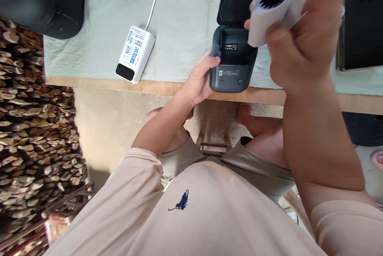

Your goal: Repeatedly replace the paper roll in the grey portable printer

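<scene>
A small dark label printer [230, 78] sits at the front edge of the table with its lid [235, 6] swung up and its paper bay exposed. My left hand [203, 74] grips the printer's left side, the thumb on its upper rim. Above and to the right of the bay, my right hand [302, 44] holds a roll of white label paper [266, 22] between thumb and fingers. The roll's dark toothed core faces me, and a flap of paper hangs loose from it. The roll is clear of the printer.
A white power bank [134, 54] with a short cable [152, 6] lies to the left on the pale cloth [182, 20]. A black case [44, 0] stands at the far left, a dark tablet-like device [363, 28] at the right. Stacked firewood [38, 128] lines the floor at left.
</scene>
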`<action>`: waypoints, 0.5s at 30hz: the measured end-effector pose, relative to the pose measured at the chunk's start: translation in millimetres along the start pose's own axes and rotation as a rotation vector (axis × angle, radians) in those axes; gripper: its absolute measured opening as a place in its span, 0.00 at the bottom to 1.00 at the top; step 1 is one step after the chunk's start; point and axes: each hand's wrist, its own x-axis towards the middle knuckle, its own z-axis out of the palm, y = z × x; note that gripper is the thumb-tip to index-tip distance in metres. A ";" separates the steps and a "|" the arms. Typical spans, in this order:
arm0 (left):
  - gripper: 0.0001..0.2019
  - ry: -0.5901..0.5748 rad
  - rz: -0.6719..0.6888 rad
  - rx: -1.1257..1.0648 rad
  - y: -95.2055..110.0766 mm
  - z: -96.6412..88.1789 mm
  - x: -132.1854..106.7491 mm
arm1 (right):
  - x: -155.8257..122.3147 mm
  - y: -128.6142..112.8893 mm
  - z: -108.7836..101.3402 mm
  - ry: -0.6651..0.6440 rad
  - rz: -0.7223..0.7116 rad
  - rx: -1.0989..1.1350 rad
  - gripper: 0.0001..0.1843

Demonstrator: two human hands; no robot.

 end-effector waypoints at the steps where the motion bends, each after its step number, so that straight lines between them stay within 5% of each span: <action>1: 0.10 0.012 -0.009 -0.003 0.4 0.2 0.2 | -1.8 -1.4 -1.3 -0.004 -0.076 -0.013 0.35; 3: 0.13 0.078 -0.044 -0.019 1.0 1.5 0.7 | -5.1 -2.6 -6.0 -0.056 -0.156 -0.061 0.28; 6: 0.09 0.151 -0.081 0.013 0.5 4.0 0.7 | -7.0 -7.5 -10.4 -0.157 -0.029 -0.234 0.23; 12: 0.02 0.031 0.077 0.140 -1.4 7.0 -3.9 | -1.1 -23.0 -6.5 -0.273 0.133 -0.612 0.20; 15: 0.04 0.061 0.060 0.137 -0.7 8.2 -5.7 | 0.8 -24.7 -5.1 -0.334 0.151 -0.693 0.24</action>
